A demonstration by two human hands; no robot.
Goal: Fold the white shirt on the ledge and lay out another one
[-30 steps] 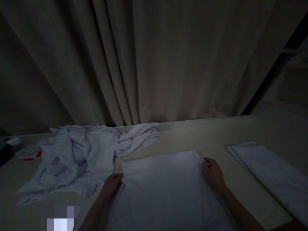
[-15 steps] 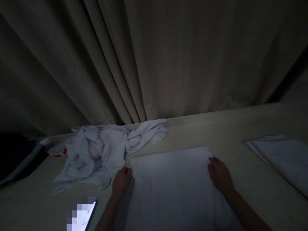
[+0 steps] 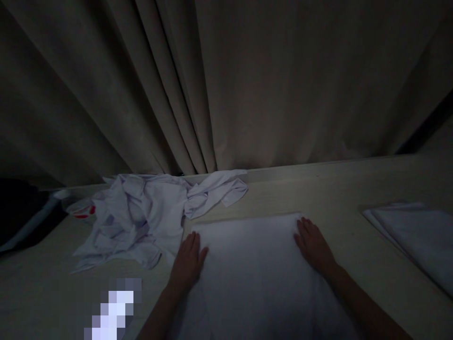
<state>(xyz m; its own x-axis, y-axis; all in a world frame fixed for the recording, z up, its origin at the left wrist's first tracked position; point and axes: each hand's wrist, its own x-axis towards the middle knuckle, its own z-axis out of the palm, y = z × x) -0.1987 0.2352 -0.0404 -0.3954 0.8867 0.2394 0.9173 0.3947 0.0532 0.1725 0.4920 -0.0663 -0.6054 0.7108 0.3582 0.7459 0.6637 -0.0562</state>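
Both hands, left hand [image 3: 188, 260] and right hand [image 3: 313, 245], lie spread flat on the folded white cloth [image 3: 251, 269], pinning its far corners smooth against the bench [image 3: 336, 193].

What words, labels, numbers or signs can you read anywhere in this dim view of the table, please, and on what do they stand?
None can be read.
The flat white cloth under the left hand and right hand: no print visible.
The red-and-white item behind the crumpled white garments: too small and dark to read.
The bright screen: pixelated, unreadable.
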